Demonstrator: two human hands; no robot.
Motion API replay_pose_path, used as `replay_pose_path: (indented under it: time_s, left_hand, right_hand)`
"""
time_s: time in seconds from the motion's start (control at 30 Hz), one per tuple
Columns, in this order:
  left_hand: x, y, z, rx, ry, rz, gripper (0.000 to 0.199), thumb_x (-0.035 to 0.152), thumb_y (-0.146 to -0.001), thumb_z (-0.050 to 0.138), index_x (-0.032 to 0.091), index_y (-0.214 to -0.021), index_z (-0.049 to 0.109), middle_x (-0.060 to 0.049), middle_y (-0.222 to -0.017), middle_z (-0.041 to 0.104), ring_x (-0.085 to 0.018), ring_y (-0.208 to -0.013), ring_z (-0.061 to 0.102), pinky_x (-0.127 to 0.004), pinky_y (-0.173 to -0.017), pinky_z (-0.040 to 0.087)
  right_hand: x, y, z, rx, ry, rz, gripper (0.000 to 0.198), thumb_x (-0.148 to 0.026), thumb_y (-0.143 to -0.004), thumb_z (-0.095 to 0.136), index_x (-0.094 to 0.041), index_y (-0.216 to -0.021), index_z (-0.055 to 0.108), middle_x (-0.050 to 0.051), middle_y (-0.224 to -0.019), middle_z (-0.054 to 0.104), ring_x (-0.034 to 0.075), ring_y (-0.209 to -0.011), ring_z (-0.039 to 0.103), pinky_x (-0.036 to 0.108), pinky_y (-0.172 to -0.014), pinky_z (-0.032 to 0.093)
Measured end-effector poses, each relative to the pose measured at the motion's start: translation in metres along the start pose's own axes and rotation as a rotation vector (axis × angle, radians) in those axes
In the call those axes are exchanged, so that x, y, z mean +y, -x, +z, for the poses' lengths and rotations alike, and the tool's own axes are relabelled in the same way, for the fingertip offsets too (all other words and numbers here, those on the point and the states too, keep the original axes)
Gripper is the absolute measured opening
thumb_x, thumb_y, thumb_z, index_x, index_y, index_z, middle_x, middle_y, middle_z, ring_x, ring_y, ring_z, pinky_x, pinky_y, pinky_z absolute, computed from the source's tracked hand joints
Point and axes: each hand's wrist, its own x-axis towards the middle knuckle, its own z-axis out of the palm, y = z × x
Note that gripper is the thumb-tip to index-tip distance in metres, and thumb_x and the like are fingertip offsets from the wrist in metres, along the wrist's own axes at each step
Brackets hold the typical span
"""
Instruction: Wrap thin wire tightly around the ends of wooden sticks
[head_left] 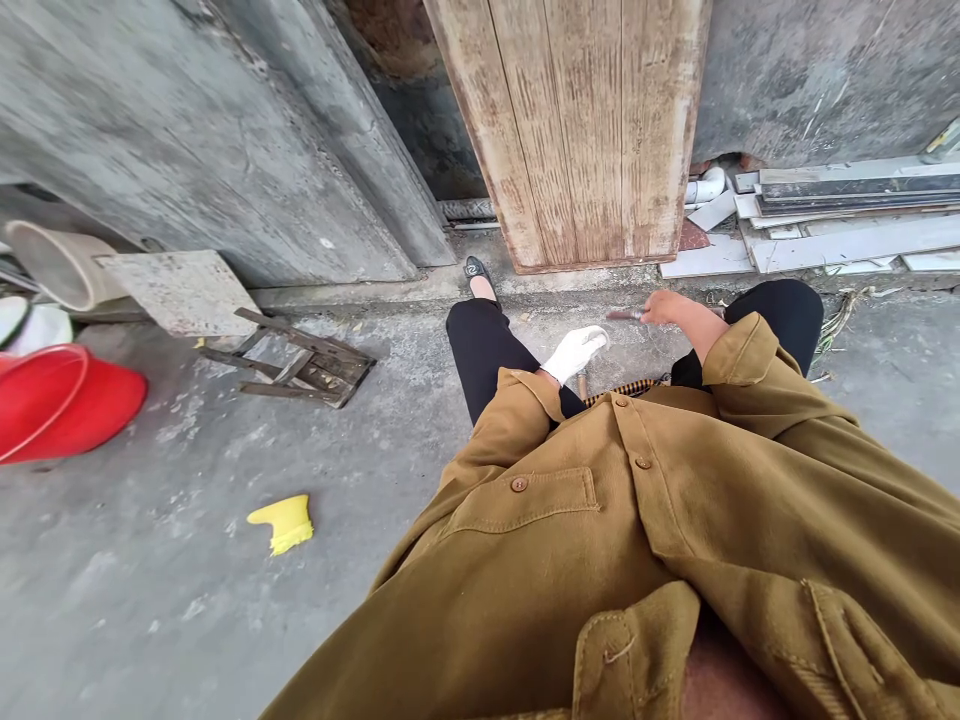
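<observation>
My left hand [576,352], in a white glove, is in front of my lap with its fingers curled; what they hold, if anything, is too small to tell. My bare right hand [664,307] is closed round the end of a narrow brown tool [624,314], perhaps a knife, which points left toward the glove. A small gap separates the tool from the gloved fingers. Just below the glove, a short wooden handle [582,384] shows beside a black-and-yellow striped thing [634,387] at my lap, mostly hidden by my shirt.
A plank door panel [592,130] leans ahead of me. Stacked boards [840,215] lie at the right by a white pipe [706,187]. On the left are an overturned wooden stool [307,365], a red bucket [90,405], a pale bucket [64,265] and a yellow cloth piece [286,522].
</observation>
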Motion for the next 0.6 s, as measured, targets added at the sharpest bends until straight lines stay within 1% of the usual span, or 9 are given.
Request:
replay_pose_path:
  time_s: [0.1, 0.2, 0.27, 0.33, 0.4, 0.47, 0.5, 0.53, 0.6]
  left_hand:
    - [0.002, -0.002, -0.005, 0.01, -0.009, -0.029, 0.026, 0.039, -0.093, 0.068, 0.018, -0.078, 0.064, -0.009, -0.078, 0.07, -0.024, -0.088, 0.063, -0.037, -0.083, 0.052]
    - [0.0, -0.005, -0.012, 0.066, -0.032, -0.058, 0.027, 0.039, -0.096, 0.065, 0.018, -0.078, 0.062, -0.008, -0.078, 0.068, -0.022, -0.083, 0.061, -0.037, -0.08, 0.051]
    - [-0.002, -0.007, -0.016, 0.105, -0.052, -0.1, 0.03, 0.041, -0.099, 0.061, 0.019, -0.078, 0.061, -0.007, -0.071, 0.064, -0.021, -0.079, 0.058, -0.037, -0.078, 0.05]
    - [-0.005, -0.009, -0.017, 0.066, -0.071, -0.138, 0.033, 0.045, -0.101, 0.059, 0.02, -0.08, 0.061, -0.005, -0.065, 0.059, -0.021, -0.078, 0.057, -0.038, -0.078, 0.049]
    - [-0.007, -0.009, -0.014, -0.03, -0.084, -0.146, 0.034, 0.047, -0.1, 0.061, 0.019, -0.081, 0.064, -0.004, -0.063, 0.058, -0.021, -0.078, 0.056, -0.039, -0.079, 0.048]
    - [-0.01, -0.007, -0.008, -0.101, -0.087, -0.141, 0.034, 0.048, -0.097, 0.067, 0.019, -0.079, 0.066, -0.004, -0.061, 0.059, -0.021, -0.077, 0.056, -0.038, -0.078, 0.047]
    - [-0.011, -0.006, -0.005, -0.123, -0.087, -0.137, 0.034, 0.048, -0.095, 0.07, 0.019, -0.079, 0.067, -0.004, -0.06, 0.059, -0.021, -0.077, 0.056, -0.038, -0.078, 0.047]
    - [-0.012, -0.004, -0.002, -0.152, -0.091, -0.13, 0.033, 0.048, -0.094, 0.072, 0.019, -0.079, 0.068, -0.005, -0.059, 0.06, -0.021, -0.076, 0.056, -0.038, -0.077, 0.047]
    - [-0.014, -0.002, 0.001, -0.219, -0.116, -0.104, 0.029, 0.045, -0.094, 0.072, 0.02, -0.08, 0.07, -0.005, -0.061, 0.062, -0.021, -0.076, 0.056, -0.037, -0.077, 0.046]
  right_hand:
    - [-0.01, 0.004, 0.014, -0.234, 0.06, -0.065, 0.018, -0.022, -0.087, 0.079, -0.012, -0.073, 0.072, 0.005, -0.064, 0.064, 0.015, -0.061, 0.057, 0.028, -0.065, 0.044]
    - [-0.016, 0.011, 0.021, -0.45, 0.075, -0.142, 0.021, -0.028, -0.083, 0.083, -0.014, -0.072, 0.072, -0.001, -0.061, 0.061, 0.011, -0.056, 0.05, 0.026, -0.063, 0.042]
    - [-0.014, 0.017, 0.018, -0.585, -0.012, -0.247, 0.026, -0.036, -0.082, 0.084, -0.015, -0.074, 0.071, -0.002, -0.063, 0.061, 0.01, -0.057, 0.05, 0.025, -0.063, 0.043]
    - [-0.009, 0.023, 0.012, -0.64, -0.241, -0.405, 0.036, -0.047, -0.08, 0.084, -0.015, -0.075, 0.069, -0.001, -0.066, 0.061, 0.009, -0.059, 0.051, 0.024, -0.062, 0.042]
    - [-0.004, 0.026, 0.004, -0.508, -0.58, -0.546, 0.046, -0.057, -0.078, 0.084, -0.015, -0.077, 0.065, -0.001, -0.068, 0.059, 0.009, -0.059, 0.049, 0.024, -0.06, 0.041]
    - [-0.001, 0.024, -0.001, -0.212, -0.871, -0.574, 0.048, -0.061, -0.083, 0.079, -0.016, -0.085, 0.062, 0.0, -0.07, 0.058, 0.009, -0.058, 0.046, 0.024, -0.057, 0.039]
    - [0.0, 0.021, -0.003, -0.056, -0.938, -0.536, 0.045, -0.059, -0.089, 0.074, -0.016, -0.091, 0.062, 0.001, -0.072, 0.058, 0.01, -0.058, 0.046, 0.024, -0.057, 0.04]
    - [0.0, 0.017, -0.003, 0.07, -0.902, -0.465, 0.04, -0.055, -0.097, 0.066, -0.016, -0.097, 0.062, 0.002, -0.075, 0.06, 0.01, -0.059, 0.047, 0.024, -0.057, 0.041]
    - [-0.001, 0.009, -0.002, 0.183, -0.608, -0.275, 0.031, -0.043, -0.106, 0.053, -0.014, -0.106, 0.064, 0.007, -0.083, 0.064, 0.012, -0.064, 0.052, 0.025, -0.062, 0.045]
